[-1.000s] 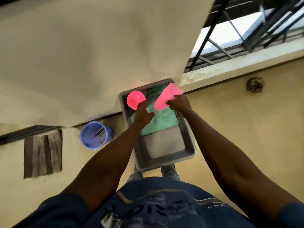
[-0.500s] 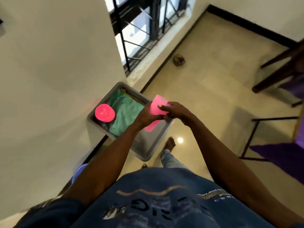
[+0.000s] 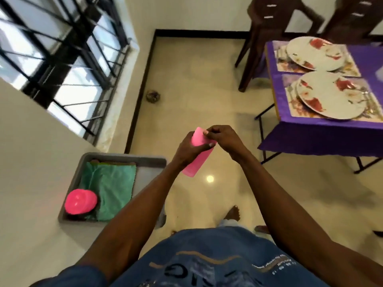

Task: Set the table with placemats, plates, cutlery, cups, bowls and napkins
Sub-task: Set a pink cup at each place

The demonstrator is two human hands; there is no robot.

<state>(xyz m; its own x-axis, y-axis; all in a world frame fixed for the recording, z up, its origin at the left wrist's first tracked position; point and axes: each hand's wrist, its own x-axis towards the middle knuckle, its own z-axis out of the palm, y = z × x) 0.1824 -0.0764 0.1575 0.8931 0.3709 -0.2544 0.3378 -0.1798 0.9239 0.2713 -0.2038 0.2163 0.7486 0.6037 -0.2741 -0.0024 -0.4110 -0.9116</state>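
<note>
A table draped in a purple cloth [image 3: 315, 139] carries two floral placemats [image 3: 350, 68], each topped by a white plate [image 3: 323, 96] with red motifs, while a grey tray [image 3: 149, 162] rests on the tiled floor [image 3: 190, 79] beside the wall.

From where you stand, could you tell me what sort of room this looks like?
Probably a home dining room: a table under a purple tablecloth with floral plates on placemats, dark wooden chairs beside it, a polished tile floor and a barred window.
</note>
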